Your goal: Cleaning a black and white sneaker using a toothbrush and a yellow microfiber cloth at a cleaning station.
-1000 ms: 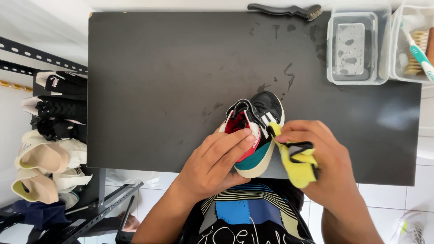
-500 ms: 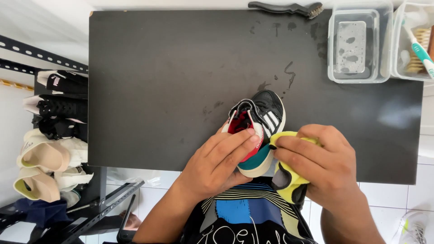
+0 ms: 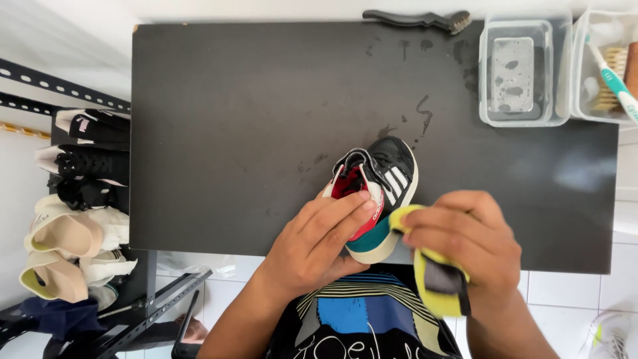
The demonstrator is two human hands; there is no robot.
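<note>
At the near edge of the dark worktop [image 3: 232,133], the left hand [image 3: 319,242] clasps a small black sneaker [image 3: 375,189] by its heel, light and stiff-soled by the look, while the right hand [image 3: 465,246] pinches a soft yellow cloth [image 3: 435,286] against its side.

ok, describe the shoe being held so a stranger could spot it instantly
On the black tabletop, look at the near edge, where the left hand holds a small shoe. It is black with white stripes, a red lining and a teal heel; the shoes on the rack at left are beige or black.
</note>
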